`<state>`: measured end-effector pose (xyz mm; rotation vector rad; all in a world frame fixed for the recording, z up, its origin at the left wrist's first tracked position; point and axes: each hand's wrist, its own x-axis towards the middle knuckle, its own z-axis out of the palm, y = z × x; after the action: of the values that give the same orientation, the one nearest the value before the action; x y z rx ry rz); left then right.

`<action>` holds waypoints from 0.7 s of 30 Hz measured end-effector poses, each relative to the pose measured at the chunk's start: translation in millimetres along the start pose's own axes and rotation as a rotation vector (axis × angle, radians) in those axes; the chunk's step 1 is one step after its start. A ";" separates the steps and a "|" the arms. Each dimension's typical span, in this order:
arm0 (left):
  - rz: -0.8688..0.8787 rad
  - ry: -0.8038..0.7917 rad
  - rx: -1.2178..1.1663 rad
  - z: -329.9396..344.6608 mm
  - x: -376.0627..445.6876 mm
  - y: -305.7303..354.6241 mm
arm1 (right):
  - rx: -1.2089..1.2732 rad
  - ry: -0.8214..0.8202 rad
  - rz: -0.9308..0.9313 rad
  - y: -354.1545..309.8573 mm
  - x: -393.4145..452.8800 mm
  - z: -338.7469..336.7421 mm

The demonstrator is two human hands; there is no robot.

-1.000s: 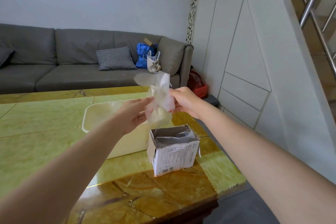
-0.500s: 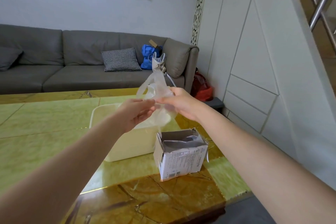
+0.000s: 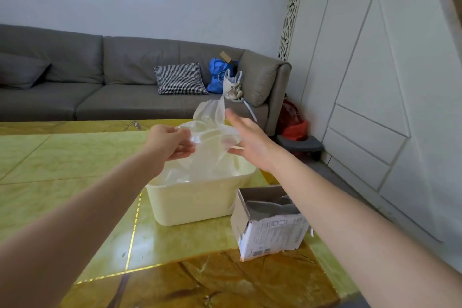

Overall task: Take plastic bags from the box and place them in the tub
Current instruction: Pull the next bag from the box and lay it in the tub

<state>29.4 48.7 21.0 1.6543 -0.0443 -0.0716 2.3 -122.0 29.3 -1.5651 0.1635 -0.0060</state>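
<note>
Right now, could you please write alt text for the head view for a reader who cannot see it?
Over a cream tub on a green-and-amber marble table, the left hand pinches a clear plastic bag while the right hand is open beside it, fingers spread. A torn cardboard box stands right of the tub; a grey sofa lies behind.

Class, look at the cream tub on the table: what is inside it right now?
Clear plastic bag material hangs into the tub, pinched by the left hand; the right hand is spread beside it. The tub's near wall hides its floor, so other contents cannot be seen.
</note>
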 end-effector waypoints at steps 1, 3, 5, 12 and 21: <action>0.019 -0.008 0.048 -1.1 2.8 -1.1 | -0.113 0.054 -0.046 3.8 5.1 3.9; 0.070 -0.041 0.197 -5.3 10.5 -4.2 | -0.266 0.227 -0.103 8.9 18.0 9.8; 0.136 -0.050 0.424 -12.6 19.1 -10.2 | -0.342 0.312 -0.100 11.0 24.4 11.4; 0.251 0.206 1.035 -43.7 39.2 -15.4 | -0.567 0.329 -0.043 33.1 38.3 8.2; 0.330 -0.569 1.338 5.0 19.8 -15.2 | -0.792 0.200 0.047 40.7 38.1 19.9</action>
<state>48.6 43.6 5.1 2.8682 -0.9729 -0.3059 38.1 -106.0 -15.1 -2.3510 0.3941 -0.0681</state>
